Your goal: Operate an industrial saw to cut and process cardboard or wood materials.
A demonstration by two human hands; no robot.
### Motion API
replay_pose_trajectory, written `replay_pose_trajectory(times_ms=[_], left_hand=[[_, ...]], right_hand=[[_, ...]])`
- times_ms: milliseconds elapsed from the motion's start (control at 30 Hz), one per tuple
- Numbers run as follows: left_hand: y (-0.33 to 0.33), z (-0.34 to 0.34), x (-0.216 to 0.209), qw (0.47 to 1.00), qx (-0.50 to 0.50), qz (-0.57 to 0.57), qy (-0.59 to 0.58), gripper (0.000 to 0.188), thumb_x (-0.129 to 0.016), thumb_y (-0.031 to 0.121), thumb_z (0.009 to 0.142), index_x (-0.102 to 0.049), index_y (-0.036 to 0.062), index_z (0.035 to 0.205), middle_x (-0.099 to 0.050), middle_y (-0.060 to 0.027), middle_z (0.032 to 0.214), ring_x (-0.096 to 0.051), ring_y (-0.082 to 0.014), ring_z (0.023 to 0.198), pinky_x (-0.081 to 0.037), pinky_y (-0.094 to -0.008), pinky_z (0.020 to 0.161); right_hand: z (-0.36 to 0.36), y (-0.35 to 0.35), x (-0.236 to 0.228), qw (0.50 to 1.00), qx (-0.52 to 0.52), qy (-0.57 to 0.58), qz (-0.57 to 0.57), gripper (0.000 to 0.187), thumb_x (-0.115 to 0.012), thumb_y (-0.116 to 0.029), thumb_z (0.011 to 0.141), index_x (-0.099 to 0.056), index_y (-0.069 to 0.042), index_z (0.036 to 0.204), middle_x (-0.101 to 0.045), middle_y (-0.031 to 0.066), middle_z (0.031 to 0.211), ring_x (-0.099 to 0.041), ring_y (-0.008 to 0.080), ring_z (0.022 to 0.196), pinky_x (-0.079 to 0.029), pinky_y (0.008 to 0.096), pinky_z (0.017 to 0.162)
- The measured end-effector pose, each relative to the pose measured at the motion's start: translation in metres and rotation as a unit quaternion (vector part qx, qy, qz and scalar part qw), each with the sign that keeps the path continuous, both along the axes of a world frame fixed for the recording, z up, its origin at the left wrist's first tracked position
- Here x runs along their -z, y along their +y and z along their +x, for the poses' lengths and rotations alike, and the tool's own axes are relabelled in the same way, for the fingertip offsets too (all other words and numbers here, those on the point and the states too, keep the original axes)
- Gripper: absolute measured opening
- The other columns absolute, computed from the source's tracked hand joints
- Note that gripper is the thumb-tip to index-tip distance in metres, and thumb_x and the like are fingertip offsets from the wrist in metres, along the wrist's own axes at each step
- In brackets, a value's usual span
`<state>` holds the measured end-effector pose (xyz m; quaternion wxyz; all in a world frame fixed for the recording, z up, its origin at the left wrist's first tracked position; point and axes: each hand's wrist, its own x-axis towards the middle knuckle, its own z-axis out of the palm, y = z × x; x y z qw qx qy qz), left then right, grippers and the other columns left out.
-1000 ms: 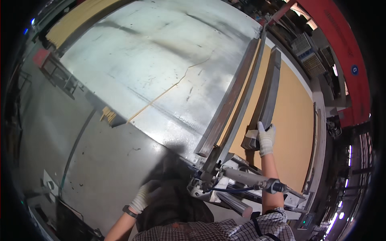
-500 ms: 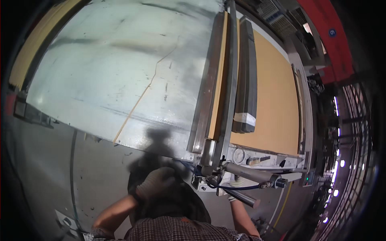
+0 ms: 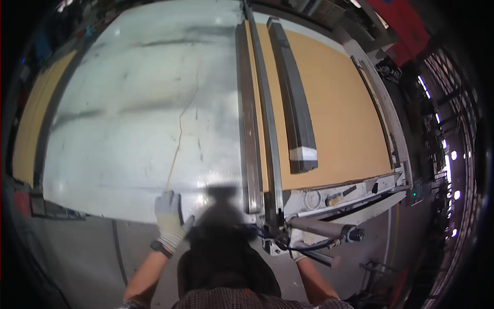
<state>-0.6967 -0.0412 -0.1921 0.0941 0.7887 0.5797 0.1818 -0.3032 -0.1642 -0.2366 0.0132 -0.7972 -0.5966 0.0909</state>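
Note:
A thin, crooked tan strip (image 3: pixel 180 131) lies across the pale metal tabletop (image 3: pixel 128 134). At its near end is my left hand (image 3: pixel 171 213), in a pale knit glove, over the table's front edge. Its fingers reach forward onto the strip's tip and the thumb stands apart; whether the fingertips touch the strip is unclear. To the right, my right hand (image 3: pixel 300 246), also gloved, is low behind a grey cylinder (image 3: pixel 321 228) at the table's front. The cylinder and a hose hide most of its fingers, so what it holds cannot be made out.
Long metal bars (image 3: pixel 267 118) run front to back beside the tabletop. On the tan sheet (image 3: pixel 339 108) at the right rests a dark bar (image 3: pixel 292 98) with a white band near its end. A roll of tape (image 3: pixel 312 200) sits on the front ledge. A tan stack (image 3: pixel 43 121) stands far left.
My left hand has moved from near my body, forward and left, to the strip's near end, and its fingers have stretched out. My right hand stays behind the cylinder. The view has shifted.

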Motion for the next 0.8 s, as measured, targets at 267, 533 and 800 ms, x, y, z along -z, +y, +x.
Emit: replay_pose_trajectory(times_ms=[267, 533, 800], left_hand=[[0.019, 0.007, 0.032, 0.987, -0.156, -0.031, 0.015, 0.083, -0.074, 0.037, 0.07, -0.043, -0.0077, 0.132, -0.038, -0.0323, 0.141, -0.029, -0.0477, 0.134, -0.017, -0.0549, 0.116], [0.026, 0.012, 0.049, 0.983, -0.15, 0.08, -0.068, 0.018, -0.064, 0.011, 0.083, -0.055, -0.0007, 0.093, -0.047, -0.0298, 0.13, -0.042, -0.0458, 0.121, -0.031, -0.0534, 0.103], [0.024, -0.011, 0.085, 0.983, -0.126, 0.107, -0.079, 0.032, -0.038, -0.004, 0.09, -0.047, -0.0083, 0.12, -0.049, -0.0036, 0.084, -0.046, -0.009, 0.069, -0.043, -0.0209, 0.063]], right_hand=[[0.01, -0.025, -0.003, 1.0, -0.003, 0.005, -0.025, 0.046, -0.058, -0.02, 0.091, -0.05, 0.0, 0.131, -0.055, 0.0189, 0.121, -0.053, 0.0304, 0.114, -0.039, 0.0422, 0.103], [0.02, -0.045, -0.008, 0.999, -0.019, 0.007, -0.047, 0.044, -0.057, -0.021, 0.092, -0.05, -0.001, 0.131, -0.056, 0.0175, 0.121, -0.053, 0.0294, 0.114, -0.039, 0.0418, 0.103], [0.031, -0.052, 0.001, 0.998, -0.035, 0.005, -0.057, 0.043, -0.055, -0.022, 0.093, -0.051, -0.002, 0.131, -0.057, 0.0162, 0.121, -0.053, 0.0284, 0.113, -0.038, 0.0415, 0.104]])
